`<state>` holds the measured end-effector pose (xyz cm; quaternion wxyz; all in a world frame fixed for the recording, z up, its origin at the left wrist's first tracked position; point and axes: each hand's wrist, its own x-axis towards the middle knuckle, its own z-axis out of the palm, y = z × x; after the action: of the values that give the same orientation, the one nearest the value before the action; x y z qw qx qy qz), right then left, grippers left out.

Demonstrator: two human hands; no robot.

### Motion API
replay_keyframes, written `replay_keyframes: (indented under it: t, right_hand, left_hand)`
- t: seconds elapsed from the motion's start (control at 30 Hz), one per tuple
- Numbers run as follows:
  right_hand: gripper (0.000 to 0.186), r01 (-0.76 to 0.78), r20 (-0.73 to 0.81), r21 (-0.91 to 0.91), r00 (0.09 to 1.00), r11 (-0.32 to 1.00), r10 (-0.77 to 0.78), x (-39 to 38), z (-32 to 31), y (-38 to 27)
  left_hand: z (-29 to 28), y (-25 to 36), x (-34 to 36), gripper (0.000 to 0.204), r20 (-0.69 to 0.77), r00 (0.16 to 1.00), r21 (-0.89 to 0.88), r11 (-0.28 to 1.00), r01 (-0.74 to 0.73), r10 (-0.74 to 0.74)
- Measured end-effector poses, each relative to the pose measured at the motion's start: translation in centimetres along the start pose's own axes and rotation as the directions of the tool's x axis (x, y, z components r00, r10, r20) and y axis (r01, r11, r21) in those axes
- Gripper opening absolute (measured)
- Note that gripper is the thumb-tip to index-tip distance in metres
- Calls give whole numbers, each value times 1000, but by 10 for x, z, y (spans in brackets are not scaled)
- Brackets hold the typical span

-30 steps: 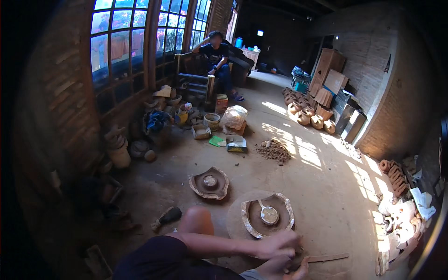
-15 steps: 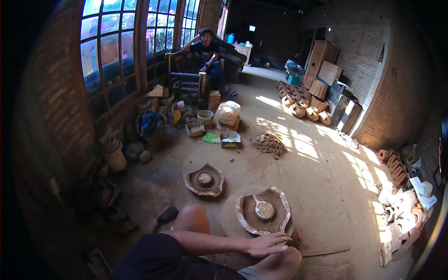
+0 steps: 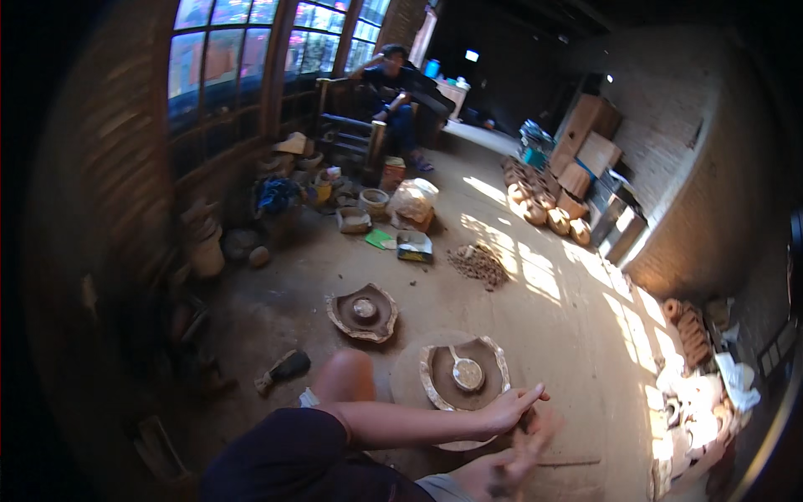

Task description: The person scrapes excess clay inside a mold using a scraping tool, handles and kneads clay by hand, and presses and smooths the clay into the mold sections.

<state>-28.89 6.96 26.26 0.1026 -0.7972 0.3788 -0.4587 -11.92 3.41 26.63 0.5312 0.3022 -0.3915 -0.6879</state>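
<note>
My left hand [image 3: 510, 408] reaches across from the lower left, fingers stretched out, with nothing seen in it. Just below and close against it, my right hand [image 3: 535, 443] is blurred by motion, its fingers spread; whether the two touch I cannot tell. Beyond them lies a shallow brown dish-like form [image 3: 495, 356] with a broken-looking pale rim, on a round flat board [image 3: 406, 372]. A pale round-headed piece with a short handle [image 3: 468, 374] rests in its middle. Further left, a similar form [image 3: 385, 328] with a round centre knob sits on the floor.
A dark-ended tool [image 3: 288, 368] lies left of my knee, and a thin strip [image 3: 573, 462] right of my hands. Ahead are a heap of crumbled clay [image 3: 478, 266], boxes and tubs, and a seated person [image 3: 389, 92]. Round pots [image 3: 535, 211] and pottery pieces [image 3: 698, 410] line the right.
My left hand has lifted off my knee and turned. My right hand has come into view beside it. The view has shifted and tilted slightly.
</note>
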Motion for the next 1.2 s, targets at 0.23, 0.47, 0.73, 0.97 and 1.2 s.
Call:
replay_keyframes:
  t: [0.23,0.47,0.73,0.97,1.2]
  right_hand:
    - [94,-122,-182,537,949,834,256,-4,57,-56]
    - [89,-172,5,787,962,593,273,-29,97,-77]
    - [83,-207,83,866,957,455,278,-34,97,-75]
    - [82,-281,109,779,941,560,320,-55,105,-21]
    - [82,-242,113,895,936,375,334,-46,100,-55]
  left_hand:
    - [-7,-14,-21,78,108,777,498,642,-582,621]
    - [-32,-58,-43,73,148,802,673,535,-510,579]
    - [-35,-80,-23,76,107,850,773,495,-397,515]
    - [-51,-92,-12,76,163,765,584,564,-584,623]
    - [-39,-77,-44,95,267,818,531,631,-565,509]
